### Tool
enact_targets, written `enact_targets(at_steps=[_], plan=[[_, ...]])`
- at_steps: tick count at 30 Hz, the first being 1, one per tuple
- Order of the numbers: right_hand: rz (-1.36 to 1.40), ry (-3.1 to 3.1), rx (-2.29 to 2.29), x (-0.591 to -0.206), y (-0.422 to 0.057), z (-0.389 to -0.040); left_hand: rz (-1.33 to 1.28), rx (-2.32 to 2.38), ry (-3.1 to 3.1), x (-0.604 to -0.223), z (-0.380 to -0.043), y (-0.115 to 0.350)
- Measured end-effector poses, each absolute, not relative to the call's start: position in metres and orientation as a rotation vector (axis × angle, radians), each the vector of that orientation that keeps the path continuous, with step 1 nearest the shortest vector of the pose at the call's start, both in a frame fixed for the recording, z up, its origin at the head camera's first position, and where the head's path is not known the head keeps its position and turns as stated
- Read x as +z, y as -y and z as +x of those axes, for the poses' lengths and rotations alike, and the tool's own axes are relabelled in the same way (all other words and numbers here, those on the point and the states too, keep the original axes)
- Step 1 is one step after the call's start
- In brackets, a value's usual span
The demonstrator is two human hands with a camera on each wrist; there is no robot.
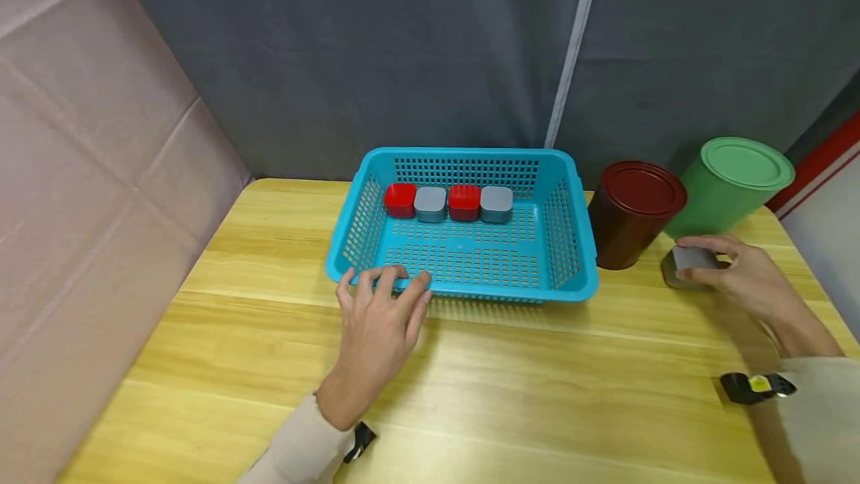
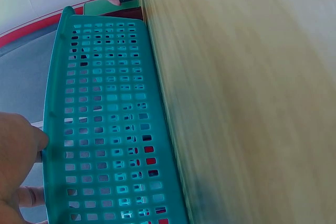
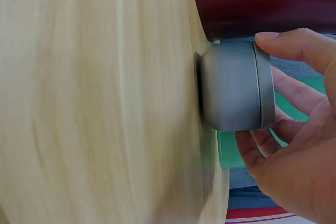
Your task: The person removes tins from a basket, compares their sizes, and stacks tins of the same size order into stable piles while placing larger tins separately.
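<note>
left hand (image 1: 378, 323) grips the near rim of the blue basket (image 1: 497, 293), probably to steady it, right hand (image 1: 759, 284) is well apart, pinching a grey container (image 1: 695, 258) right of the basket, small enough for fingertips I guess

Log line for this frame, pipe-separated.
left grip: on blue basket, near rim | right grip: holds gray container beside dark red canister | in basket: two red containers, two gray containers, one row

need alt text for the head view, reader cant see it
A person's right hand grips a gray tub near a dark red can and a green can; the left hand holds the near rim of a blue basket. Inside, two red tubs and two gray tubs alternate in a row.
</note>
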State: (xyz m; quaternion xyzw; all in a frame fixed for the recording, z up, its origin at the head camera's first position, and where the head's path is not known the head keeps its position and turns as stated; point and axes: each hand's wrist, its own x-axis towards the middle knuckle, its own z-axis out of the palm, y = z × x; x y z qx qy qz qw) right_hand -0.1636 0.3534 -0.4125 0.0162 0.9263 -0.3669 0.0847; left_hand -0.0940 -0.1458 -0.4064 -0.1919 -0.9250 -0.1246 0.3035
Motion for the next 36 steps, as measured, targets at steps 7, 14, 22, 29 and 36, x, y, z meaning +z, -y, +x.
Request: enact_targets(at_steps=[7, 14, 22, 29, 36], plan=[[0.039, -2.793, -1.082, -0.4141, -0.3549, -0.1663, -0.508, -0.328, 2.453, -0.4063, -0.0939, 0.1455], [0.028, -2.786, -1.103, -0.4147, -0.3552, -0.1672, -0.504, -0.329, 2.457, -0.4063, -0.0936, 0.1453], [0.025, -2.765, -1.149, -0.4162, -0.3561, -0.1665, -0.5, -0.324, 2.466, -0.4063, -0.0933, 0.1452], [0.014, -2.77, -1.168, -0.4182, -0.3559, -0.1663, -0.502, -0.324, 2.461, -0.4066, -0.0937, 0.1456], [0.018, -2.789, -1.229, -0.4157, -0.3536, -0.1623, -0.5, -0.324, 2.473, -0.4065, -0.0937, 0.1452]])
